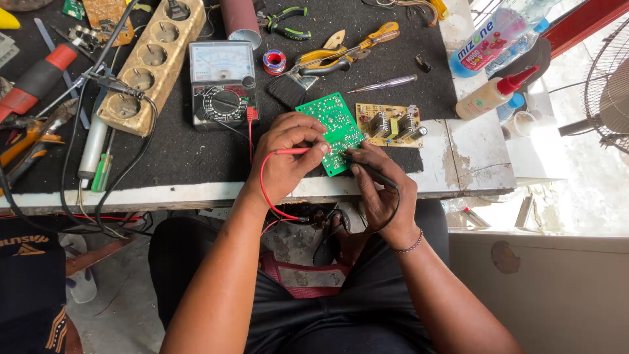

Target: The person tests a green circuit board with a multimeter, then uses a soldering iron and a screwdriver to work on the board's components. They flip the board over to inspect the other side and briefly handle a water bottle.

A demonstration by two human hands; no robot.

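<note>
Both hands are working over the green circuit board (335, 130), which is lying solder side up on the black bench mat (177, 151) near the front edge, just beside a tan component board (388, 124). The left hand (288, 154) is pinching the red test probe (298, 151) between thumb and fingertips, its tip touching the board; the fingers are curled tight around the probe shaft. The right hand (380, 187) is gripping the black test probe (373, 172) pen-fashion, fingers closed on it, tip resting at the board's lower edge. Both wrists are hanging past the table edge, forearms rising from the lap, so neither hand appears braced on the bench. Risks as judged: the board is lying loose, so probe pressure could be sliding or tipping it off the contact points; an unsupported tip could be slipping across neighbouring solder joints and bridging them. The red lead (263, 187) is looping below the table edge toward the lap and could be snagging on a knee and tugging the probe away. The analog multimeter (223, 82) is sitting behind the left hand, partly outside the line of sight to the probes, so glancing up at the dial could be letting a tip wander.
</note>
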